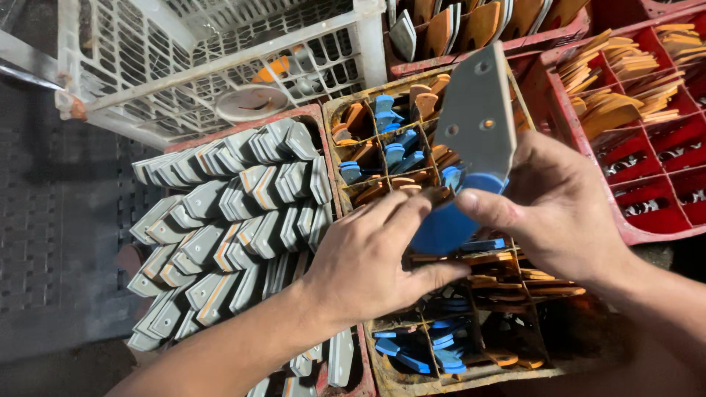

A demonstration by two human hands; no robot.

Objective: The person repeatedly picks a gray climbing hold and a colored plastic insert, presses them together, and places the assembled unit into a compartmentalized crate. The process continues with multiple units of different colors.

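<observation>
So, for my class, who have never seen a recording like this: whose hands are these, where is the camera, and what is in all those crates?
The single picture comes from a camera worn on a person's head, looking down at their own bare hands. The left hand and right hand together hold one grey metal plate with holes and a rounded blue end. Below them is a divided crate holding blue and orange pieces. To its left lie stacked grey plates; a red crate of orange pieces sits on the right, and a white plastic basket is behind.
</observation>
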